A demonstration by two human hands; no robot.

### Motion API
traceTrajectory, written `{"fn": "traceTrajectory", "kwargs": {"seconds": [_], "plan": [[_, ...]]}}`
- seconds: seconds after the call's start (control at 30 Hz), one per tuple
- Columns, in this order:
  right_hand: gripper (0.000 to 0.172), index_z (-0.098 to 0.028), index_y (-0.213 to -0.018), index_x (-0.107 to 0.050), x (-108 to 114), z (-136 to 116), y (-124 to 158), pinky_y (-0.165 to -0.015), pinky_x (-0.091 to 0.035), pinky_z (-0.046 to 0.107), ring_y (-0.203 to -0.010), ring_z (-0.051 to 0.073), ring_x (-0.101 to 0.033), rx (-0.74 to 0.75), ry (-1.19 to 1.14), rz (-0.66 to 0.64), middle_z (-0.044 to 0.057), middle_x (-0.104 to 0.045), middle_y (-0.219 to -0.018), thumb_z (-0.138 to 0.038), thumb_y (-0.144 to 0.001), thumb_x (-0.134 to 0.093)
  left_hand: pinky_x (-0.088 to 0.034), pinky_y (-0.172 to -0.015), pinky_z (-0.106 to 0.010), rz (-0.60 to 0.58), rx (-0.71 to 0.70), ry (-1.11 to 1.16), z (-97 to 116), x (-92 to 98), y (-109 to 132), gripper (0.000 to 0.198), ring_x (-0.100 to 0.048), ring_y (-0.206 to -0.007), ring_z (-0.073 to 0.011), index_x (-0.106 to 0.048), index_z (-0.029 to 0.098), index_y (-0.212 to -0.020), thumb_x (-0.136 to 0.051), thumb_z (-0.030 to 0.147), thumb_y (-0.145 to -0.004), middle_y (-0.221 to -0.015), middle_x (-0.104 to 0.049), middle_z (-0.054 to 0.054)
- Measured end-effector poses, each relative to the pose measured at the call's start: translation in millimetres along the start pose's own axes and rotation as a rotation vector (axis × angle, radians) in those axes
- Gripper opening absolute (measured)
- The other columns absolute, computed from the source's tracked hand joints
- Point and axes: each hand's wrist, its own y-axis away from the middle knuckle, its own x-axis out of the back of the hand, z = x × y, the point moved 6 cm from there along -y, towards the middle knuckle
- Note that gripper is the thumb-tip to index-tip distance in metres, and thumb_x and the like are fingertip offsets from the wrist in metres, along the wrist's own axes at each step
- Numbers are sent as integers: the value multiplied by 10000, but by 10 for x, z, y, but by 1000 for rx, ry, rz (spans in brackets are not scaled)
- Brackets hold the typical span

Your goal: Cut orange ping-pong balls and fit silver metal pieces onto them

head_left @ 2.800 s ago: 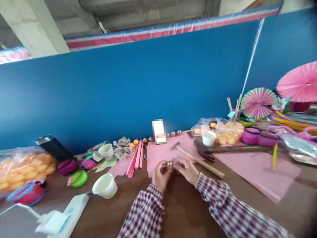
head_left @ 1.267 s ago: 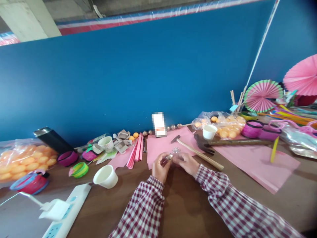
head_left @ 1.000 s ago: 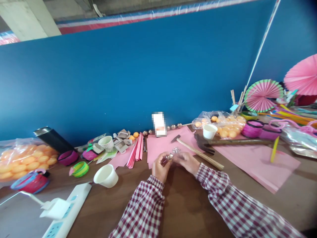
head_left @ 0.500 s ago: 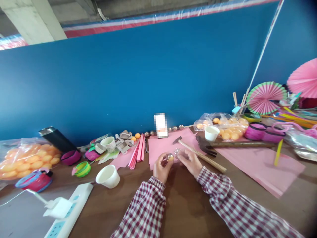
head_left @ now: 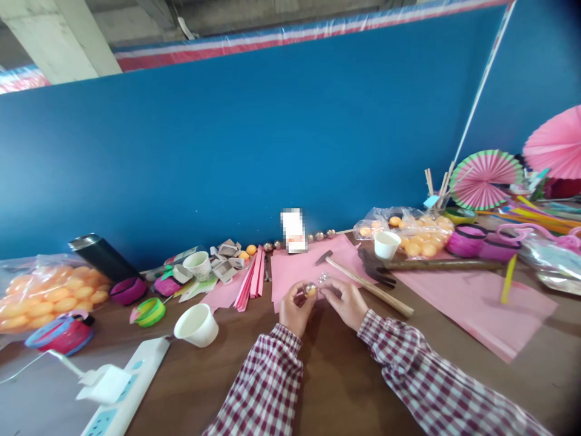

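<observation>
Held a shiny ball (head_left: pixel 310 289) between the curved thumb and fingers of the left hand (head_left: pixel 294 312), over the near edge of a pink sheet (head_left: pixel 295 266). Had the right hand (head_left: pixel 349 304) just beside it, half curled, with thumb and forefinger near each other; could not tell about any small thing between the tips. Judged the work as partly done: saw an orange patch low on the ball (perhaps a part not yet covered), and clear beads (head_left: pixel 324 277) loose on the sheet, near the right fingertips. Counted as probably finished the similar shiny balls (head_left: pixel 268 247) in a row behind, partly hidden by a pixelated white object (head_left: pixel 293 223). Counted as probably unworked the orange balls in the left bag (head_left: pixel 59 297) and the right bag (head_left: pixel 426 236).

Noticed farther out, on the brown table (head_left: pixel 336 387), a hammer (head_left: pixel 370 286) with wooden handle, partly on the sheet. Found to the left folded pink strips (head_left: pixel 257 272), a white cup (head_left: pixel 196 326) and a power strip (head_left: pixel 147 357); to the right, paper fans (head_left: pixel 485 180). Saw behind everything a blue partition (head_left: pixel 272 139), and beyond, a concrete pillar (head_left: pixel 59 36).
</observation>
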Motion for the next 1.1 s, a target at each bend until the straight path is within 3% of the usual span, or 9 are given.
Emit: {"fn": "traceTrajectory", "kwargs": {"seconds": [0.3, 0.5, 0.67, 1.1], "plan": [[236, -187, -704, -552, 22, -11, 9, -542, -411, 238, -572, 126, -522, -36, -42, -8, 10, -583, -648, -355, -803, -417, -496, -719, -295, 33, 17, -10, -25, 10, -5, 316, -611, -758, -159, -600, 151, -901, -643, 288, -620, -879, -645, -70], [167, -193, -771, -567, -12, 9, 14, -553, -407, 232, -593, 123, -525, -26, -40, -36, 7, -587, -679, -309, -785, -447, -507, -690, -288, 9, 24, 23, -20, 0, -3, 334, -616, -750, -161, -584, 153, -918, -649, 280, -616, -881, -644, -69], [130, -188, -751, -576, 31, 9, -4, -627, -422, 253, -727, 145, -545, 2, -6, 12, 30, -595, -812, -268, -762, -474, -493, -716, -285, 27, 24, -16, -36, 12, -8, 323, -609, -758, -157, -598, 152, -905, -645, 292, -618, -891, -643, -70], [134, -180, -754, -578, 34, -32, 1, -623, -430, 254, -654, 138, -542, 4, 23, 15, 16, -597, -697, -249, -766, -463, -497, -724, -296, 3, 8, -48, -14, -17, 3, 311, -608, -769, -161, -587, 154, -917, -623, 294, -641, -892, -640, -68]]}}
